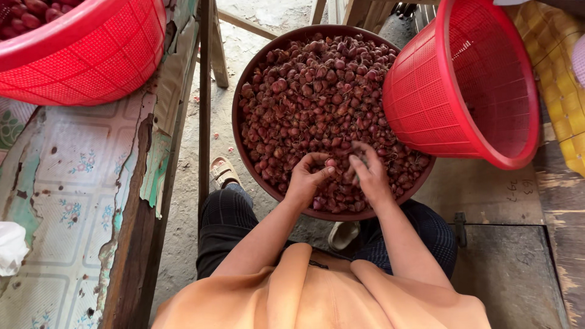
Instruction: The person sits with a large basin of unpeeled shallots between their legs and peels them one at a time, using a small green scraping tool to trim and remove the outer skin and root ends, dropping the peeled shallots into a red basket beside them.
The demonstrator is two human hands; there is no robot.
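Observation:
A wide dark brown basin [239,103] full of small reddish-purple shallots [317,91] rests in front of my knees. Both hands work at its near edge. My left hand [308,178] is curled around a shallot, fingers closed on it. My right hand [368,173] meets it from the right, fingertips pinching at the same shallot or its skin. Which hand bears the weight I cannot tell.
An empty red mesh basket [469,85] leans tilted on the basin's right rim. Another red basket [91,52] holding peeled shallots sits on a worn patterned bench [73,201] at left. A wooden post [204,91], a sandal [222,172] and a wooden platform [506,268] surround me.

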